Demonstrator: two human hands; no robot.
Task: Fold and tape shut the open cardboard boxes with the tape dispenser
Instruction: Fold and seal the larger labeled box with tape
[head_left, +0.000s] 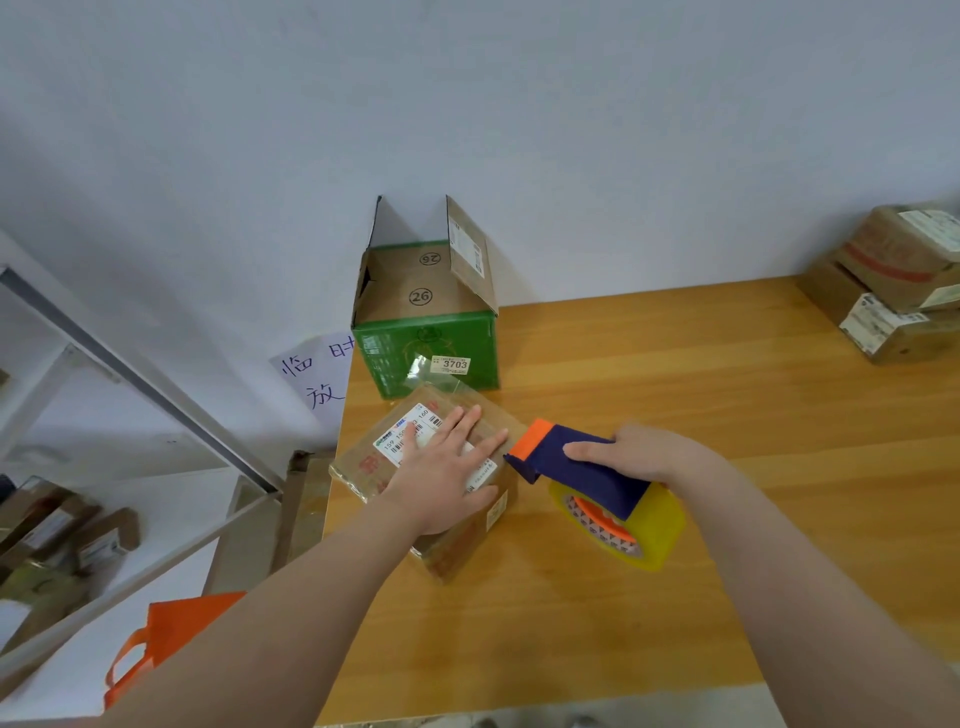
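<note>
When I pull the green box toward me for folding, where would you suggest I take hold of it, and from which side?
Probably by the two side walls of the green box, below its raised flaps, reaching from the near side over the brown box. It stands against the wall, so the back is shut off, and the upright flaps would likely bend.

Under the left grip (441, 473), partly covered: white label (395, 441) of the brown box (457, 551), print mostly too small to read. Inside the right grip (639, 452), hidden: handle of the tape dispenser (592, 478). Cut by the right edge: stacked boxes (893, 291). Behind the green box (426, 353), partly lost: wall note (311, 379). Blurred at lower left: shelf parcels (62, 535).
</note>
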